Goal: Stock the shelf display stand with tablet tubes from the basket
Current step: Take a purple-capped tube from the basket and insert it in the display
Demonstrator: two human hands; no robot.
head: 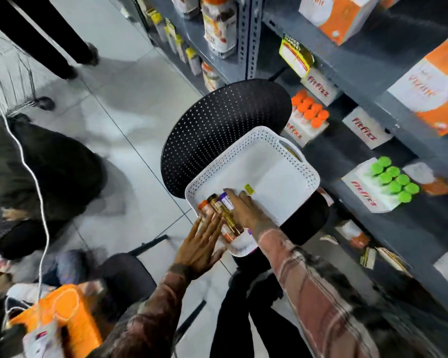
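Several tablet tubes [219,215] lie bunched in the near left corner of the white basket [282,156], which rests on a black perforated chair [217,120]. Left of the bunch, the left hand [199,250] is flat and spread, fingers [208,227] extended and touching the outer side of the tubes at the basket's near rim, not wrapped around any. An orange-capped tube sits just beyond those fingertips. Right of the bunch, the right hand [246,211] reaches into the basket with its fingers loosely extended, lying against the purple-capped tube on the far side; whether it grips one cannot be told through the blur. So the tubes lie between the two hands. Further right, the shelf display stand [367,195] holds green-capped tubes, and another stand [305,125] holds orange-capped ones.
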